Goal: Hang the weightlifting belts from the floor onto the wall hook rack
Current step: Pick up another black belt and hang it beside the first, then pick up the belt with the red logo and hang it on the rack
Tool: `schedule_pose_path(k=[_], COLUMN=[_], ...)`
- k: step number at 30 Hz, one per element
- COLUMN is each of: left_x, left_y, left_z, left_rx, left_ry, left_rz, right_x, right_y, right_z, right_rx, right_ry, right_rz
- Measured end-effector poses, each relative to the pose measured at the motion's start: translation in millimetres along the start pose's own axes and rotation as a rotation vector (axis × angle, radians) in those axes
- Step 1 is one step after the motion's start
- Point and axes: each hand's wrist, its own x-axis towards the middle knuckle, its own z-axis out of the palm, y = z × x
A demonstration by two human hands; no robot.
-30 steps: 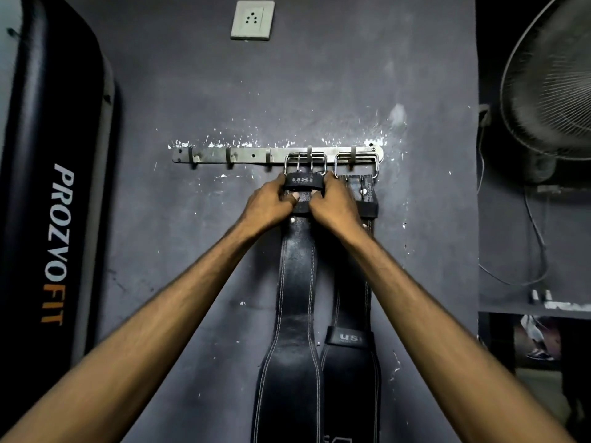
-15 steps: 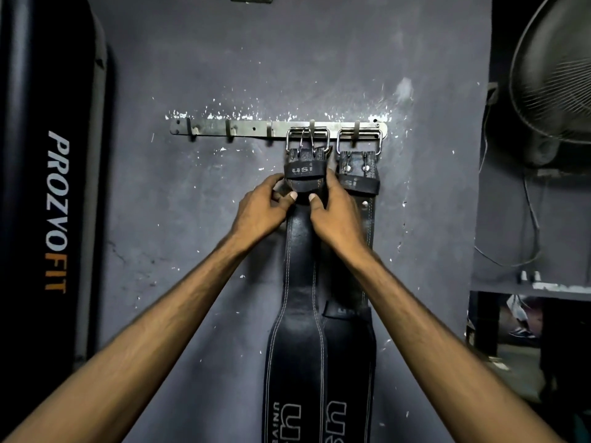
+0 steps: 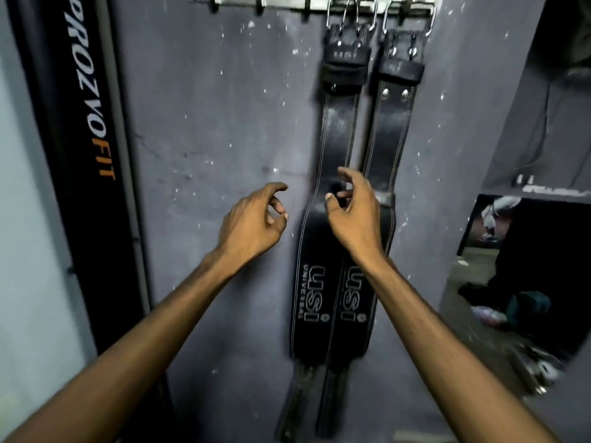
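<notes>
Two black weightlifting belts hang side by side on the grey wall (image 3: 224, 123), the left belt (image 3: 335, 129) and the right belt (image 3: 388, 135) each caught by its metal buckle on the wall hook rack (image 3: 316, 1) at the top edge, their wide stamped sections touching lower down; four bare hooks show to the left of them on the rack; two bare hands are raised in front, both empty; the left hand (image 3: 252, 222) has its fingers loosely curled, clear of the belts, and the right hand (image 3: 355, 212) is spread loosely in front of the belts, gripping nothing; half a second ago both hands were pressed to the left belt just under its buckle, and now they have dropped lower and let go, the view tilting down so the rack sits at the frame's top; a black padded bag (image 3: 86, 129) stands at the left.
</notes>
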Motion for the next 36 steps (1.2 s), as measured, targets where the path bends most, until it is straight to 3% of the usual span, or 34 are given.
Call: schedule_pose_path(k=[12, 17, 29, 36], left_x=[-267.0, -393.1, -755.1, -980.0], left_y=[-89.7, -115.9, -180.7, -240.4], left_z=[56.5, 93.2, 200.7, 275.5], left_rx=[-0.116, -0.096, -0.069, -0.079], left_ry=[-0.331, -0.476, -0.840, -0.884], left_rz=[-0.342, -0.605, -1.082, -1.301], right_x=[-242.3, -361.3, -735.7, -965.9], right_y=[101.6, 174.4, 331.9, 400.4], right_z=[51.2, 79.8, 126.4, 170.2], right_rx=[-0.118, -0.088, -0.038, -0.058], right_ry=[-0.374, -0.524, -0.839, -0.957], right_rz=[0.387, 0.554, 1.001, 1.216])
